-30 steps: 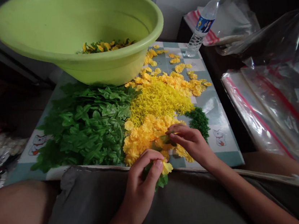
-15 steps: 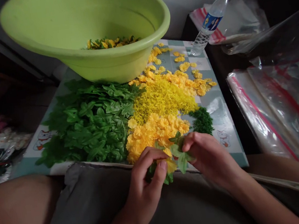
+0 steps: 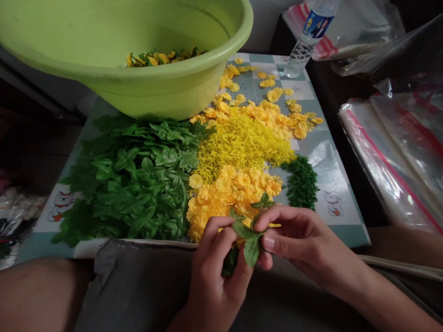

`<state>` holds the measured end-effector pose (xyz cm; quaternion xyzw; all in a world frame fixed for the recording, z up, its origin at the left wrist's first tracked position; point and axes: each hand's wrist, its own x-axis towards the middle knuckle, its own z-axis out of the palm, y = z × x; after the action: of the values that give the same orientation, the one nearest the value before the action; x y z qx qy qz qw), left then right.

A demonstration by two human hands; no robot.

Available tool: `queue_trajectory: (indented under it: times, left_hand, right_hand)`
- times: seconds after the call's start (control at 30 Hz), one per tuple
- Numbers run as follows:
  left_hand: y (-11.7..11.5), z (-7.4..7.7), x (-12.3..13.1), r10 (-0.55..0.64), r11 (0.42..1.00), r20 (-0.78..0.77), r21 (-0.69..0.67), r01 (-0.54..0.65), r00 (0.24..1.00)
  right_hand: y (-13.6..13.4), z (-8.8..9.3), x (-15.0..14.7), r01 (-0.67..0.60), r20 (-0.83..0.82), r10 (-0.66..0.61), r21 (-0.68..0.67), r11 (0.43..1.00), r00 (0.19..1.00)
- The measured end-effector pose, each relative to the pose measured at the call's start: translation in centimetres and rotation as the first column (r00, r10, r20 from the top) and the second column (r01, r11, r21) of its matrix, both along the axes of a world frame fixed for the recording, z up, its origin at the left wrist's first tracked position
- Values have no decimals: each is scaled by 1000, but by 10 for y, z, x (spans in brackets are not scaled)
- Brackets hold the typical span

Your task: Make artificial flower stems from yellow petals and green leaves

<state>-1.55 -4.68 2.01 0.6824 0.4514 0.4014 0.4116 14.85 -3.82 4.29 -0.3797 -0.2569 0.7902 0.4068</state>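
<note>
l hand (image 3: pixel 215 280) & r hand (image 3: pixel 308 247) both pinching leaf sprig (image 3: pixel 250 243), fingers curled; yellow petal pile (image 3: pixel 229 197) just beyond, on checked mat (image 3: pixel 340 216), green tub (image 3: pixel 164 95) above.

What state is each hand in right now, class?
Left hand: closed, holding a leaf sprig.
Right hand: closed, pinching the same sprig.

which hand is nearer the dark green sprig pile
Right. The right hand sits just below the dark green sprig pile, apart from it; the left hand is farther left.
</note>
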Motion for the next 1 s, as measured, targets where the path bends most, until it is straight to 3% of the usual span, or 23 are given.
queue_trajectory:
  times: [0.23,0.57,0.83,0.93,1.0]
  left_hand:
    - [0,-1,0,38,997,-38,65,-35,999]
    - [-3,-2,-1,15,1000,-11,17,-15,1000]
    - [-4,-2,-2,-145,988,71,-49,148,987]
    - [-3,0,-1,-128,987,14,-99,129,992]
    - [-2,1,-1,-106,990,0,-93,106,994]
  right_hand:
    - [-2,-2,-2,45,35,-45,-19,999,998]
    - [-1,-2,-3,-18,88,18,-5,1000,996]
    - [-6,0,-9,-17,223,27,-46,999,974]
    - [1,6,11,-248,374,223,20,969,900]
    - [12,3,36,-355,650,204,108,929,732]
